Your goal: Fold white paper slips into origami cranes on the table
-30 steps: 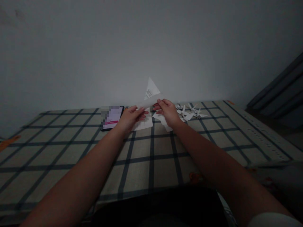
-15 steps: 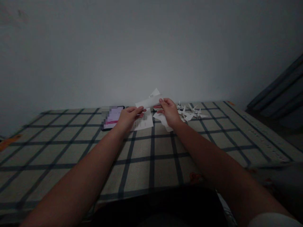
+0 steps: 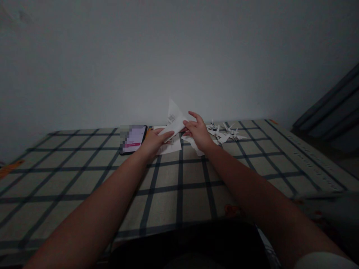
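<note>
Both hands grip the folded paper (image 3: 177, 122), which you hold above the near-wall edge of the table: your left hand (image 3: 155, 143) closes thumb over its lower left end, and your right hand (image 3: 199, 133) pinches its right corner lightly with the thumb, index finger raised clear. Compared with half a second ago, the strip between your hands tilts more steeply, the printed pointed panel rises higher behind it, and your left thumb now overlaps the near edge; this appears to give you firmer support on the left and leave the right fingers freer to adjust the fold. Note the material: thin white paper, matte, with dark print on the triangular panel and a blank band along the lower edge. Beneath it, between your hands, a flat printed sheet (image 3: 173, 145) rests on the checked cloth (image 3: 193, 201); a loose white piece (image 3: 192, 143) with an uneven outline lies under your right hand. Spiky folded paper figures (image 3: 223, 138) stand to the right, and a smooth, dark-edged phone (image 3: 135, 135) lies beside your left hand
</note>
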The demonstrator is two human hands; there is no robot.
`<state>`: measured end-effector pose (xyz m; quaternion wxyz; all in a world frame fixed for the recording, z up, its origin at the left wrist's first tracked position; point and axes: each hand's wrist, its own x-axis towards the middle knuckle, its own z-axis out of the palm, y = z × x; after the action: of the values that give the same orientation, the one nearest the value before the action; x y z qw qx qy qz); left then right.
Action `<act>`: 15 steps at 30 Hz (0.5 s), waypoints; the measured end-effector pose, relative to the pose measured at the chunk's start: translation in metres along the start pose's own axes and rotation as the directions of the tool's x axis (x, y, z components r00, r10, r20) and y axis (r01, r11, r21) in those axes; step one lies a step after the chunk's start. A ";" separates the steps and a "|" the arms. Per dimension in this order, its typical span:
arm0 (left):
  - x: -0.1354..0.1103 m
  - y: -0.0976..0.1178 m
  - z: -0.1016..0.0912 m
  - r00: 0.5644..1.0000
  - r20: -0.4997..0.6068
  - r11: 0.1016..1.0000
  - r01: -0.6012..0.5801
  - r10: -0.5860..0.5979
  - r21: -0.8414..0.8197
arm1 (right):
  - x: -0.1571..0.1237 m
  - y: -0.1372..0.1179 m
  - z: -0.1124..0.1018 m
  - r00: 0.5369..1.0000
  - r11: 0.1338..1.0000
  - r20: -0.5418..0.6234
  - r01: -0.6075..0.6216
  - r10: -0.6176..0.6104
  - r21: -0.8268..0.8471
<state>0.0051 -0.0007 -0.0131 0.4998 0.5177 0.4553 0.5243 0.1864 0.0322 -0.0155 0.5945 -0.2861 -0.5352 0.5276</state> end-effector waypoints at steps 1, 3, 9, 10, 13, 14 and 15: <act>0.001 -0.001 -0.001 1.000 -0.013 1.000 -0.006 0.006 -0.009 | 0.000 0.000 0.001 0.999 1.000 0.021 -0.030 0.030 0.007; 0.003 -0.003 -0.003 1.000 -0.021 1.000 -0.018 0.018 -0.019 | 0.000 0.000 0.001 0.994 0.996 0.068 -0.086 0.086 -0.012; 0.004 -0.008 -0.005 0.997 0.063 0.996 0.042 -0.047 0.078 | 0.001 0.003 0.001 0.989 0.993 0.117 -0.079 0.088 -0.083; 0.003 -0.008 -0.004 0.995 0.084 0.994 0.052 -0.061 0.098 | 0.001 0.004 0.001 0.989 0.993 0.122 -0.076 0.087 -0.095; 0.001 -0.008 -0.002 0.992 0.106 0.992 0.063 -0.075 0.110 | 0.000 0.005 0.000 0.986 0.988 0.144 -0.058 0.079 -0.142; 0.000 -0.008 -0.001 0.994 0.095 0.994 0.051 -0.061 0.100 | 0.000 0.005 0.000 0.986 0.987 0.153 -0.047 0.071 -0.154; 0.000 -0.008 -0.001 0.995 0.086 0.995 0.036 -0.044 0.092 | -0.001 0.005 0.000 0.985 0.986 0.164 -0.036 0.062 -0.162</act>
<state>0.0047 -0.0003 -0.0213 0.5059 0.5530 0.4665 0.4697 0.1847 0.0330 -0.0202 0.5094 -0.3000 -0.6165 0.5201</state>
